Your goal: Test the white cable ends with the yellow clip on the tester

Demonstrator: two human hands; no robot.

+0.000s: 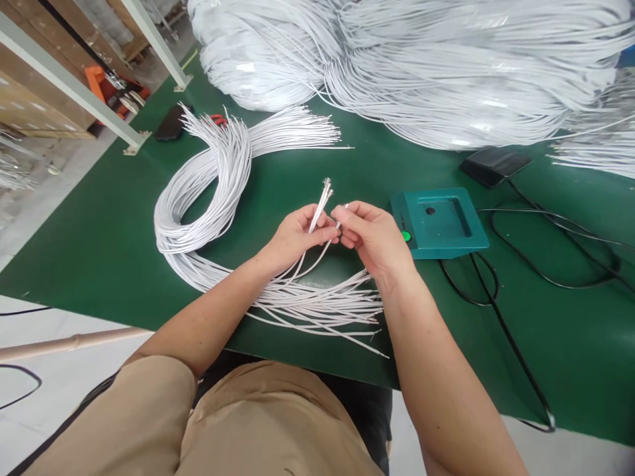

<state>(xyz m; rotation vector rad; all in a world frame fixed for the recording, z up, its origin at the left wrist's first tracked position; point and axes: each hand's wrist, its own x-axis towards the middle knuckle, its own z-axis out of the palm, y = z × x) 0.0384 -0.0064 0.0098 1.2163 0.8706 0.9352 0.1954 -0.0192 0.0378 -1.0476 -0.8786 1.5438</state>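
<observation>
My left hand is closed around a few white wires, whose bare ends point up past the thumb. Close against it, my right hand pinches the tip of a single white wire that also runs through the left fingers. Below both hands, a loose fan of white wire ends lies near the table's front edge. These wires belong to a looped bundle of white wire to the left. What exactly sits between the right fingertips is partly hidden.
Large heaps of white wire cover the back of the green table. A teal device with a green button stands right of my hands, near a black pedal-like box and black cables. A dark object lies back left.
</observation>
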